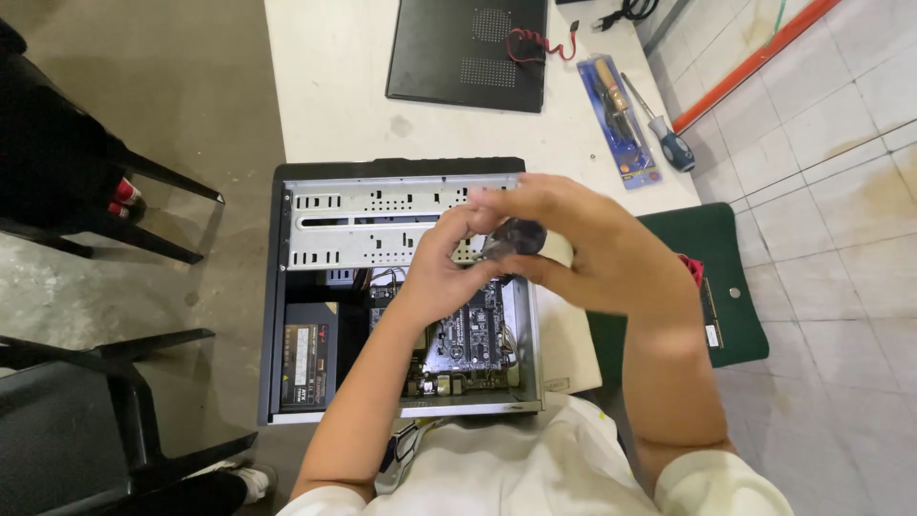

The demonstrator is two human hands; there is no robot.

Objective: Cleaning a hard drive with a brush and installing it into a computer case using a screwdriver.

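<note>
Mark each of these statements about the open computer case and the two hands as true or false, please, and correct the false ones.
1. Both hands hold a small dark round part above the open computer case. True: the left hand and the right hand meet around the dark part.
2. The screwdriver is in the right hand. False: the screwdriver lies on the white table, beside a blue packaged tool.
3. The side panel is fitted on the case. False: a black panel lies apart on the table.
4. A power supply sits in the left part of the case. True.
</note>
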